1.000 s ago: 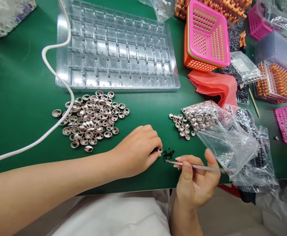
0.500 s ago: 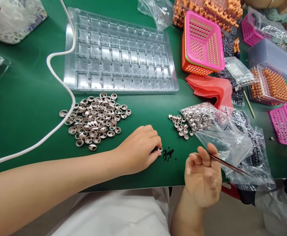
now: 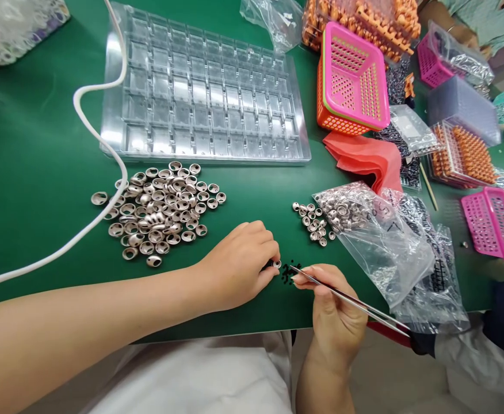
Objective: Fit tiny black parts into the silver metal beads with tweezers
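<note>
Metal ring: you have it at the fingertips of your left hand, just left of the loose black bits on the green desk. Your left fingers and thumb are together on it, covering most of it, and something dark beside it between them is too hidden to name. Your right fingers, in the right hand, are clamped on the tweezers, whose tips reach over the bits; you cannot tell from here whether they grip one.

The ring looks light, stiff and smooth, so expect it to slip or roll rather than bend. It is probably hard to crush, though its polish may scratch. Pinch it by its outer wall and leave the opening facing the tweezers. The bits look tiny and easily scattered, so a gentle squeeze should suit them.

Your near desk edge runs just below both hands; anything dropped there could fall to your lap. Beyond your left knuckles, green surface shows up to the clear tray, between the large ring pile and the small ring pile. On your right, the plastic bag lies close behind the tweezers' rear end, so mind a wide swing. A white cord crosses the large pile's left side.
</note>
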Demonstrator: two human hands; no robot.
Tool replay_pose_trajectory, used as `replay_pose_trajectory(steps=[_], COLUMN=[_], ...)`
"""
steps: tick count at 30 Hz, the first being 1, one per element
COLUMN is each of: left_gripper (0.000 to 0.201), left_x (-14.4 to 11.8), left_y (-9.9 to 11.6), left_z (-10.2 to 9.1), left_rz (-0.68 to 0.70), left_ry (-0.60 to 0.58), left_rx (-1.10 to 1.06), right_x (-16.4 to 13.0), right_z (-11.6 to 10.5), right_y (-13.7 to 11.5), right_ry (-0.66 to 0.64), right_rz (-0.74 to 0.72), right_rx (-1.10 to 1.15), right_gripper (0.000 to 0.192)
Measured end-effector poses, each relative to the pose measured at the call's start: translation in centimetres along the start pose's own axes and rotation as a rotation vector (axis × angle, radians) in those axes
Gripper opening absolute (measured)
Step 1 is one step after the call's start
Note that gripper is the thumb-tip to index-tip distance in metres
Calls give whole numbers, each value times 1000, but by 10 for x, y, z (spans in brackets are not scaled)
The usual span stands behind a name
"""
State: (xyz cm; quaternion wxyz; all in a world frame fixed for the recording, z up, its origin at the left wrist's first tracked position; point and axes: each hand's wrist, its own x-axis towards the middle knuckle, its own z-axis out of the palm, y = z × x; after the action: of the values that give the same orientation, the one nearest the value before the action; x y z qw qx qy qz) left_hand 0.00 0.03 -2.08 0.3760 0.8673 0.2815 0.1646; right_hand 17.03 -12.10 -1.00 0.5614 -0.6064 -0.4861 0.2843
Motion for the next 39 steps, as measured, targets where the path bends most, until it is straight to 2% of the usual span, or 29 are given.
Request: replay_pose_trajectory(steps=[5,11,20,39], left_gripper=[5,6,7,7], left_x=[0,0,-1,-1], left_y=[0,0,1,2], left_z=[1,2,1,2], left_rz=[-4,1,0,7], left_ry=[0,16,10,25], left_rx=[-7,3,2,7], right_x=[-6,-10,-11,-8], right_z=[10,14,16,18], right_y=[3,7,9,10], right_ry=[109,187,136,95], right_rz=[81,43,-102,-190], right_rx=[-89,-201,-474,-575], right_gripper=[15,14,13,18])
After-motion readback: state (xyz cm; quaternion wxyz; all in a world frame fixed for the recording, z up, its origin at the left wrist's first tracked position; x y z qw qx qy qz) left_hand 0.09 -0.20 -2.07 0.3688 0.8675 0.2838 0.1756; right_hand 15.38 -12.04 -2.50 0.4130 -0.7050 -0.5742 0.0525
